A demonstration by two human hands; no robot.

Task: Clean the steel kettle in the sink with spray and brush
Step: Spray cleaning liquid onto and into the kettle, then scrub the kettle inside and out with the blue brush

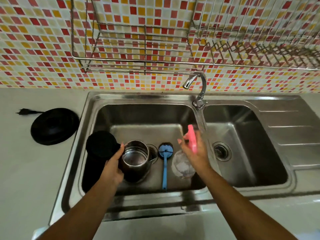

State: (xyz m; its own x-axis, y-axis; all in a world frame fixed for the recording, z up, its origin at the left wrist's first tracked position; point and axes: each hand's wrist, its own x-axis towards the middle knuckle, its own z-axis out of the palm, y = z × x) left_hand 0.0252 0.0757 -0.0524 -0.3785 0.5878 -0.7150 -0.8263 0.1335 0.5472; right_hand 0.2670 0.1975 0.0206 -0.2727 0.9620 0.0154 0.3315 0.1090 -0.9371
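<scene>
Kettle (pixel 136 158) stands open in the left sink (pixel 147 115), left hand (pixel 112 168) gripping its handle side, right hand (pixel 194 149) clutching the spray bottle (pixel 191 138); wet steel probably slippery, rigid, best steadied by that handle.

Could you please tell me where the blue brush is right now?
The blue brush lies on the floor of the left sink basin, between the steel kettle and the spray bottle.
</scene>
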